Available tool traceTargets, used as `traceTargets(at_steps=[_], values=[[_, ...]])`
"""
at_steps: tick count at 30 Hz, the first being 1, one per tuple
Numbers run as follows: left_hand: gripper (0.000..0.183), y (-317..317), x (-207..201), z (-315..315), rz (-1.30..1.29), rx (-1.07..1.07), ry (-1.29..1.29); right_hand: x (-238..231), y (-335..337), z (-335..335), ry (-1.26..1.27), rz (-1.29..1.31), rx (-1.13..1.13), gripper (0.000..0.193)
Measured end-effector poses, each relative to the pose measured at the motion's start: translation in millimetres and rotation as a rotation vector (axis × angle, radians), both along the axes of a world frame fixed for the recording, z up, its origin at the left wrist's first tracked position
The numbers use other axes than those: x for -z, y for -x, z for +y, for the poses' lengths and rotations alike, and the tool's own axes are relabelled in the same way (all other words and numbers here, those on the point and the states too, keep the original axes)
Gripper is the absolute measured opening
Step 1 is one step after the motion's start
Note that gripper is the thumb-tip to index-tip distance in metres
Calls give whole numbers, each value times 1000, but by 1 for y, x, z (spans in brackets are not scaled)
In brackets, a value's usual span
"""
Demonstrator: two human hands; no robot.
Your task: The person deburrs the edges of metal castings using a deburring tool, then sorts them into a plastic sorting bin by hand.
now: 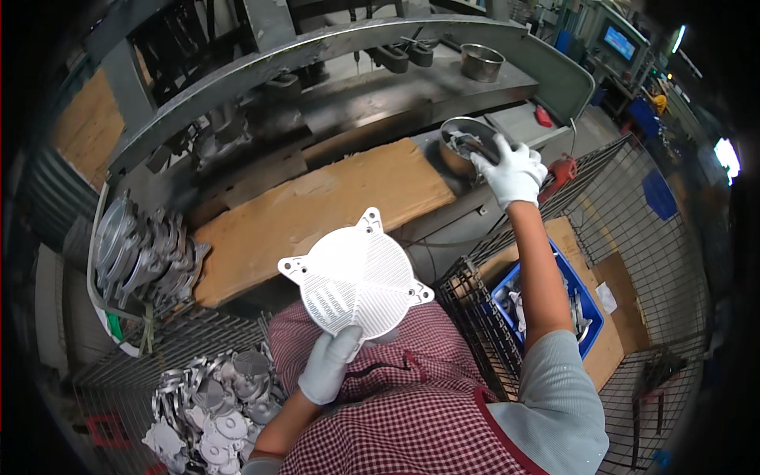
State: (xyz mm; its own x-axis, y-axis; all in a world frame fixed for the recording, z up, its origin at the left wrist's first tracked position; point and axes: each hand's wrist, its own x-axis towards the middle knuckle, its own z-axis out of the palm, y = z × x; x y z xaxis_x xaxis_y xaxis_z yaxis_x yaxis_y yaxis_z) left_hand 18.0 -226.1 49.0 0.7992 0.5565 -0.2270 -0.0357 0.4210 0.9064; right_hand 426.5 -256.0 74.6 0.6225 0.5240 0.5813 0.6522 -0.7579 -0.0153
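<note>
A round silvery cast-metal cover (360, 277) with three bolt lugs and a ribbed face is held up in front of my lap. My gloved left hand (332, 362) is closed on its lower edge, thumb on the face. My gloved right hand (511, 170) is stretched out to the far right, at the rim of a metal bowl (449, 154). Its fingers are spread and curved over the bowl, with no held thing plainly showing. Inside the bowl lie a pale material and a dark, stick-like thing, partly hidden by the hand.
A tan board (324, 198) covers the bench front. Stacked metal castings (146, 253) stand at its left end. A wire cage of castings (222, 419) is at lower left. On my right, a blue crate (590, 336) sits inside another wire cage. A second metal pot (481, 63) stands farther back.
</note>
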Motion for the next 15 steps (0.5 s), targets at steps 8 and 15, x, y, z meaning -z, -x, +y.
traceTargets(at_steps=[8,15], values=[[49,13,12,8,90,-65,-48,10,-41,1,-150,204,-134,35],[51,19,24,24,-27,-31,21,-9,20,101,-656,505,-550,38]])
